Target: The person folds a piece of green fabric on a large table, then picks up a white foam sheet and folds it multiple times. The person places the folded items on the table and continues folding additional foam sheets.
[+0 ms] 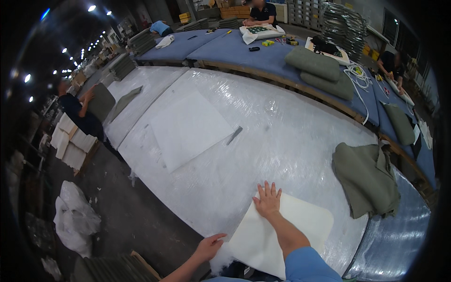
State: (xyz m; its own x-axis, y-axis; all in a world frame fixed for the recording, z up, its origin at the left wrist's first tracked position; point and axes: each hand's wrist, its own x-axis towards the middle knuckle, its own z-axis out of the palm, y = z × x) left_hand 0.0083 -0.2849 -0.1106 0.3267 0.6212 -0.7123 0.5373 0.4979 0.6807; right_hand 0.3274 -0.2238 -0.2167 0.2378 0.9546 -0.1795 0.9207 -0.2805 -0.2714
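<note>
A cream-white pad [300, 218] with rounded corners, like a foam cushion insert, lies flat on the plastic-covered table at its near edge. My right hand [268, 202] rests on the pad's far left part, palm down with fingers spread. Beside the pad's near left corner is my left hand [209, 246], its fingers curled together and pointing toward the pad. White fluffy material [221, 261] hangs just below those fingertips. What the left fingers hold, if anything, is too small to make out.
A white square sheet [190, 127] and a grey strip [234, 135] lie farther off on the table [277, 141]. Crumpled olive fabric [364, 176] sits at right. Behind is a blue bench [225, 49] with rolled covers [312, 66]. Several people work around. A plastic bag [75, 218] lies on the floor.
</note>
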